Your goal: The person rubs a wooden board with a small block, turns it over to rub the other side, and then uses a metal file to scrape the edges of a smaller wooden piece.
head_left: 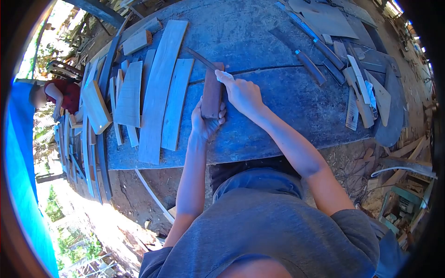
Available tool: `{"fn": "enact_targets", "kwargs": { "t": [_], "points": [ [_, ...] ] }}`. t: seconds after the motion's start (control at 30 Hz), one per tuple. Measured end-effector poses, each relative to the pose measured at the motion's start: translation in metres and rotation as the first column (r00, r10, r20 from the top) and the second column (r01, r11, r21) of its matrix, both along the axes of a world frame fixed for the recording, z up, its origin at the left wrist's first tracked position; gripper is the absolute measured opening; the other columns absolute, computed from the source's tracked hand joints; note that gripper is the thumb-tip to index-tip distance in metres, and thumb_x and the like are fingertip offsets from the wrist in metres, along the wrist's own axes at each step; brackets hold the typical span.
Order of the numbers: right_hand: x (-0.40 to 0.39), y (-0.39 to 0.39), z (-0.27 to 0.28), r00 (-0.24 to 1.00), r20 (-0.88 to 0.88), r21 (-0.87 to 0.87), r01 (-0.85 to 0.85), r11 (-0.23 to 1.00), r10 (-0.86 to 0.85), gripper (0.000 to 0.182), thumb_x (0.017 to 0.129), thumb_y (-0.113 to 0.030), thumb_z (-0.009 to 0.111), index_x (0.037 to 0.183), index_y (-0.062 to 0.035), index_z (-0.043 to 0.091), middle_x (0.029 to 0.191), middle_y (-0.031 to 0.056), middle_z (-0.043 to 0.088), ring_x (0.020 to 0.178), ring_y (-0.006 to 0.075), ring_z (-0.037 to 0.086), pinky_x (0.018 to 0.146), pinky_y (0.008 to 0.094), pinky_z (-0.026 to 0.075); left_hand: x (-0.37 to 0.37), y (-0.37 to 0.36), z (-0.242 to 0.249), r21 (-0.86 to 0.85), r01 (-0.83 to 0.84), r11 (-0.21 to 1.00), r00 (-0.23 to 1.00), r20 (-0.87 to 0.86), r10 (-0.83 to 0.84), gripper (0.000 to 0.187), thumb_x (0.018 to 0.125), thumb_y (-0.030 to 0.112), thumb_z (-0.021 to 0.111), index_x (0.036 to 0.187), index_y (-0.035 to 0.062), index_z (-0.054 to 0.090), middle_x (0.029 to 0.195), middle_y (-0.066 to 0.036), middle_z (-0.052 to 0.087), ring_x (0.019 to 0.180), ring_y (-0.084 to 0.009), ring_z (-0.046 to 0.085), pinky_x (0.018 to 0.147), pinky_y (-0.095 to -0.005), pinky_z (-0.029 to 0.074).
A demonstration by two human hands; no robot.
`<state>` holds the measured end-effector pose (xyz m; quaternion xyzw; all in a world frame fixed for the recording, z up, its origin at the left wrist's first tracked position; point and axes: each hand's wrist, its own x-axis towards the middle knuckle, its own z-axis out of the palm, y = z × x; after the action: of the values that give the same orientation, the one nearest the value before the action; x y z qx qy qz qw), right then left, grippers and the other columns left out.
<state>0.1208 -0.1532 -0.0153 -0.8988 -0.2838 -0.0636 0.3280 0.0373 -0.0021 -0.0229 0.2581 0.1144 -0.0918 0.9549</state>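
Note:
My left hand [208, 123] is wrapped round the lower end of a reddish-brown wooden block [212, 97], which points away from me over the table. Closed in a fist beside the block's upper right side, my right hand [243, 95] grips a narrow dark-bladed tool [200, 58]. Its blade slants up and left across the block's far end, and its handle is hidden in my fingers. Something white [224, 76] shows at my right thumb. Left of my hands lie a short pale board [177, 106] and a longer board [163, 92].
The worn blue-looking table [273, 111] has a dark seam across it. More boards and wood blocks [96, 106] crowd the left side. Wood-handled knives [310, 68] and flat offcuts [357, 92] lie at the right. A person in red [65, 95] is at the far left.

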Motion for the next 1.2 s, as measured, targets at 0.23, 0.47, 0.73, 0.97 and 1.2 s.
{"fn": "enact_targets", "kwargs": {
  "t": [0.23, 0.47, 0.73, 0.97, 1.2],
  "points": [
    [-0.061, -0.033, 0.035, 0.980, -0.100, -0.171, -0.186, 0.967, 0.171, 0.052, 0.091, -0.011, 0.051, 0.141, -0.0245, 0.053, 0.078, 0.0178, 0.070, 0.067, 0.0350, 0.071, 0.059, 0.0467, 0.057, -0.002, -0.012, 0.007, 0.157, -0.125, 0.980, 0.936, -0.308, 0.169, 0.042, 0.107, 0.029, 0.025, 0.124, -0.0023, 0.046, 0.095, -0.018, 0.056, 0.070, -0.0228, 0.055, 0.050, -0.0338, 0.051],
    [0.016, 0.010, 0.000, 0.994, -0.097, -0.080, 0.034, 0.996, -0.042, 0.049, 0.094, -0.017, 0.051, 0.142, -0.0275, 0.051, 0.079, 0.0179, 0.069, 0.067, 0.0396, 0.069, 0.062, 0.0498, 0.056, -0.002, -0.001, -0.006, -0.060, 0.016, 0.998, 1.000, -0.003, -0.016, 0.044, 0.107, 0.033, 0.025, 0.123, -0.0013, 0.047, 0.095, -0.018, 0.057, 0.072, -0.0242, 0.057, 0.053, -0.0351, 0.053],
    [-0.034, -0.026, 0.015, 0.993, -0.107, -0.126, -0.057, 0.990, 0.043, 0.045, 0.096, -0.017, 0.044, 0.140, -0.0239, 0.051, 0.088, 0.0182, 0.070, 0.074, 0.0413, 0.069, 0.068, 0.0513, 0.056, -0.006, -0.011, 0.000, 0.081, -0.023, 0.996, 0.998, -0.063, 0.028, 0.047, 0.108, 0.039, 0.025, 0.118, -0.0002, 0.049, 0.090, -0.017, 0.058, 0.070, -0.0234, 0.057, 0.053, -0.0357, 0.052],
    [-0.021, -0.014, 0.013, 0.983, -0.183, -0.119, -0.051, 0.992, 0.029, 0.048, 0.096, -0.018, 0.044, 0.144, -0.0230, 0.049, 0.106, 0.0187, 0.071, 0.081, 0.0429, 0.070, 0.073, 0.0529, 0.056, 0.002, -0.017, 0.010, 0.099, -0.057, 0.993, 0.988, -0.137, 0.070, 0.051, 0.107, 0.044, 0.023, 0.115, 0.0015, 0.050, 0.085, -0.014, 0.060, 0.063, -0.0231, 0.059, 0.047, -0.0339, 0.047],
    [-0.017, -0.011, 0.028, 0.985, -0.135, -0.058, -0.115, 0.992, 0.107, 0.044, 0.094, -0.015, 0.048, 0.136, -0.0214, 0.055, 0.095, 0.0209, 0.070, 0.070, 0.0374, 0.070, 0.061, 0.0484, 0.057, -0.001, -0.012, 0.004, 0.046, -0.042, 0.998, 0.992, -0.120, 0.047, 0.051, 0.107, 0.043, 0.025, 0.116, 0.0011, 0.052, 0.088, -0.016, 0.062, 0.065, -0.0252, 0.061, 0.047, -0.0353, 0.049]
  ]
}}
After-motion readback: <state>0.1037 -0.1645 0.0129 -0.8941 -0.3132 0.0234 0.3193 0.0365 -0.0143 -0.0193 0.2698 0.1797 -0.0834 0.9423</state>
